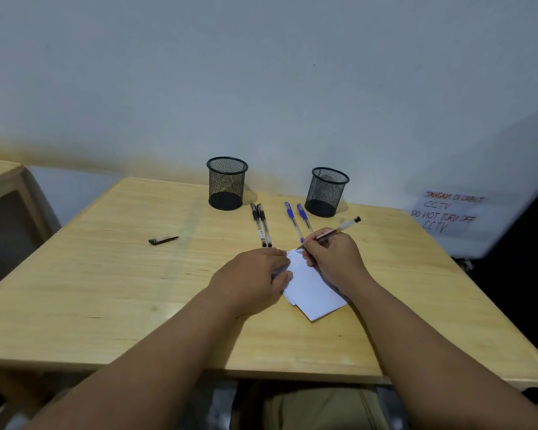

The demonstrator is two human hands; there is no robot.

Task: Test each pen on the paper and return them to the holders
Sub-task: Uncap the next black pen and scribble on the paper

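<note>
My right hand grips a clear pen with a dark end, its tip touching the top corner of the white paper. My left hand presses flat on the paper's left edge. Two black pens lie side by side beyond my left hand, and two blue pens lie beyond my right hand. Two black mesh holders stand at the back of the table: the left holder and the right holder. Both look empty.
A black pen cap lies alone on the wooden table to the left. A wall runs right behind the holders. A white sign with handwriting leans at the right. Another wooden piece of furniture stands far left.
</note>
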